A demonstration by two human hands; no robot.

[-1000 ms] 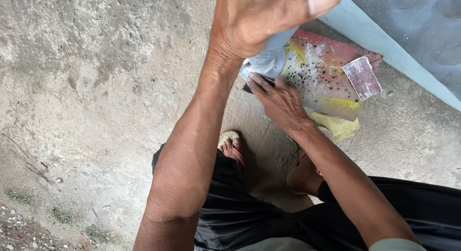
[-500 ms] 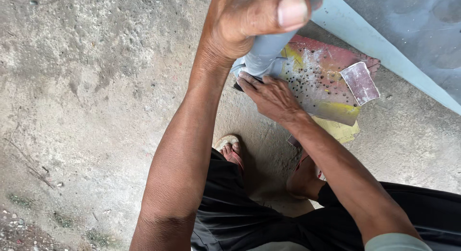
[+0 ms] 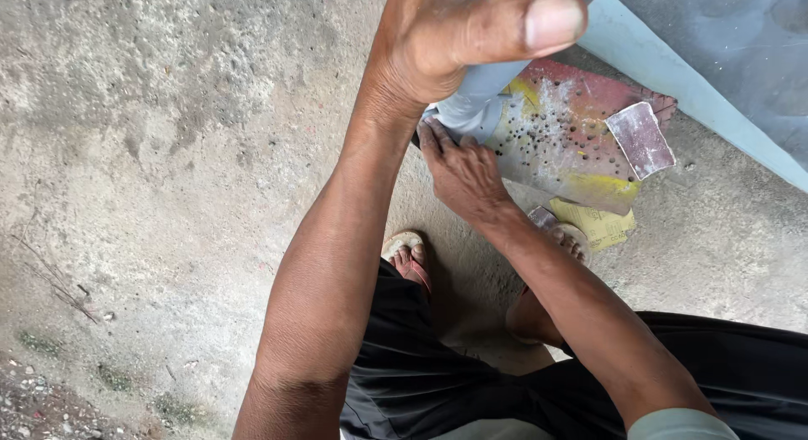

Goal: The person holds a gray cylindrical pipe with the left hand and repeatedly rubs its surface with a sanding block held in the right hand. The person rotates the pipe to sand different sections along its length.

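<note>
Clearly my left hand (image 3: 454,48) clamps the stiff, light grey-blue panel (image 3: 484,95) by its edge above the paint-spattered board (image 3: 564,133), where my right hand (image 3: 463,175) presses flat beside it.

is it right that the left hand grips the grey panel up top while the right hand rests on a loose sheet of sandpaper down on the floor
Not quite. In the head view the right hand rests on the lower end of the same grey panel, not on the sandpaper, which lies apart on the red and yellow board. The left hand does grip the panel up top.
</note>
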